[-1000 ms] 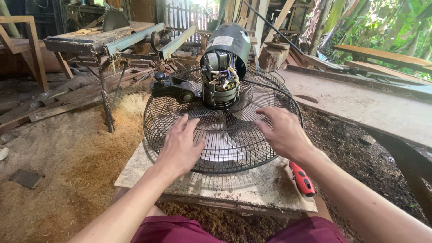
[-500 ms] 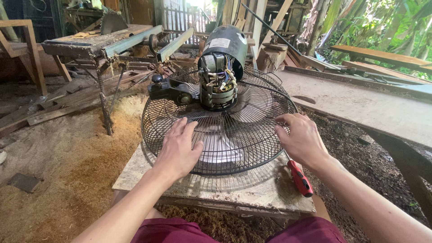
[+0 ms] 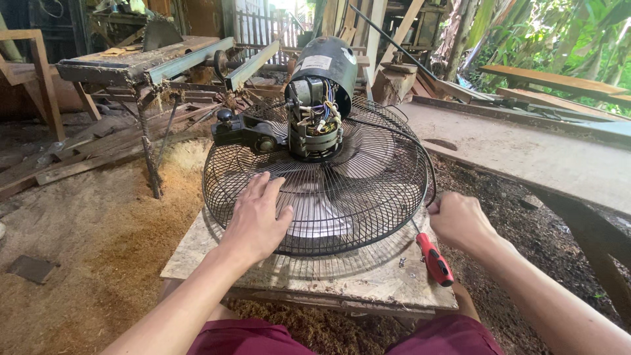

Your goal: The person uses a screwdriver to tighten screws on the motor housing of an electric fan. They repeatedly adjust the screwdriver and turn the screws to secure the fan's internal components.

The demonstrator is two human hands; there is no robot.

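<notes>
Left hand (image 3: 257, 220) lies flat and open on my fan's wire grille (image 3: 322, 190), at eight o'clock; my right hand (image 3: 460, 220) curls at its three o'clock rim, grip unclear. Motor (image 3: 322, 98) looks top-heavy and the wires springy, so I'd hold the stiff rim.

A fan cage (image 3: 315, 190) is laid flat on a board (image 3: 342, 279), with the motor (image 3: 319, 98) set atop it. A screwdriver (image 3: 430, 253) is placed at its right edge; a saw bench (image 3: 144, 62) is seen behind-left.
</notes>
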